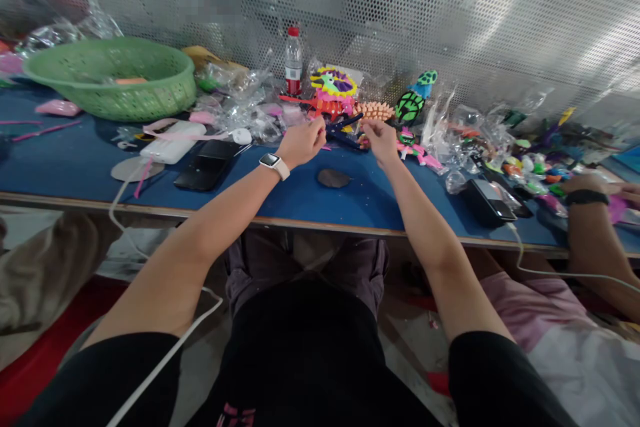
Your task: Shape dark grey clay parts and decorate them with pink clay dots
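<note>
My left hand, with a white watch on its wrist, is closed in a pinch above the blue table. My right hand is closed too, a short way to the right. Between them stretches a dark blue toy piece, and each hand grips one end of it. Just behind the hands lies a heap of bright plastic toys: a yellow and purple disc, an orange spiky piece, a green and black turtle. A dark round pad lies on the table under my hands.
A green basket stands at the back left, a water bottle behind the toys. A black phone and a white power bank lie left of my hands. Another person's arm rests at the right beside more toys and bags.
</note>
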